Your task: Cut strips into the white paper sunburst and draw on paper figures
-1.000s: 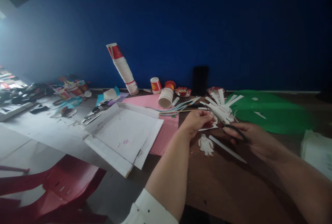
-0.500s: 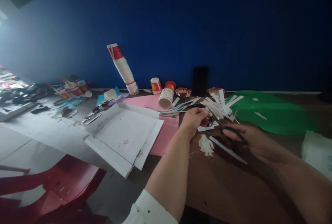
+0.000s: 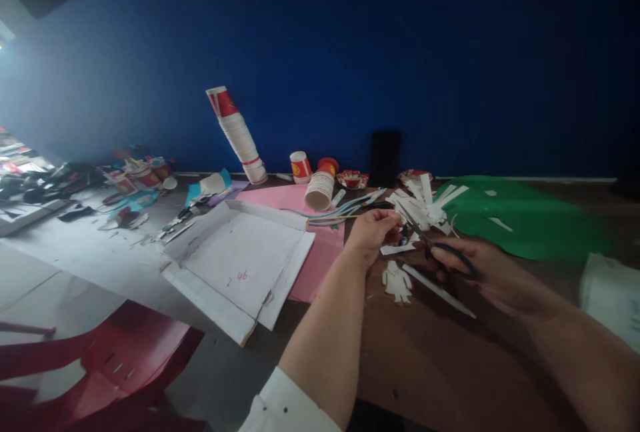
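Left hand (image 3: 374, 232): fingers curled, thumb and fingertips pinched on a small white piece (image 3: 398, 216), mostly hidden. Right hand (image 3: 483, 269): closed round the black handles of the scissors (image 3: 430, 243), blades angled toward the left fingertips; how far they part, cannot tell. White paper strips (image 3: 425, 209) heaped just beyond. Nearer the body, a white figure cut-out (image 3: 397, 283) lies flat on the brown tabletop (image 3: 425, 365), a single long strip (image 3: 440, 291) beside it.
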A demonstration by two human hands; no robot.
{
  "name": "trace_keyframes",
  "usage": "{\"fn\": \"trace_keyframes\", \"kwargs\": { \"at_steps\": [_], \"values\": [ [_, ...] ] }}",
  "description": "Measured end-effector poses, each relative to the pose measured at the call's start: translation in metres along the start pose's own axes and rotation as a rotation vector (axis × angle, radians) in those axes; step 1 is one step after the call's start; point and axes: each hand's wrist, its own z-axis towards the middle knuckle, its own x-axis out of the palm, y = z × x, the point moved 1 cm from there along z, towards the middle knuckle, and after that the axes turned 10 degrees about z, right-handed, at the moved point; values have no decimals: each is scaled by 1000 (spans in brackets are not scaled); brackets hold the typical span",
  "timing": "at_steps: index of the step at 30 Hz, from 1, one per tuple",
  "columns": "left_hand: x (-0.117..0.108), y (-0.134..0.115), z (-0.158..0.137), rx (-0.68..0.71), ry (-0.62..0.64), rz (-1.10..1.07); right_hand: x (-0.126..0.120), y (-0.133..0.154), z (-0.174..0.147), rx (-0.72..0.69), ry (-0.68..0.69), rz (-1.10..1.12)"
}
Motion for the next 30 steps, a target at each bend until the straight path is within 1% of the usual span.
{"fn": "trace_keyframes", "kwargs": {
  "at_steps": [5,8,11,16,25,30],
  "values": [
    [-1,-1,-3,-27,26,-108,1,-1,0,33,8,26],
    [-1,-1,-6,-80,58,-192,1,-2,1,21,18,13],
    [-1,-3,-7,-126,50,-222,0,-4,1,4,29,-9],
    [0,-2,-6,-124,28,-171,-1,-4,1,-24,34,-57],
    [1,-1,-3,-75,-4,-59,4,4,-1,-47,29,-13],
    [0,-1,-2,-59,6,-40,6,6,-2,-45,4,-15]
  ]
}}
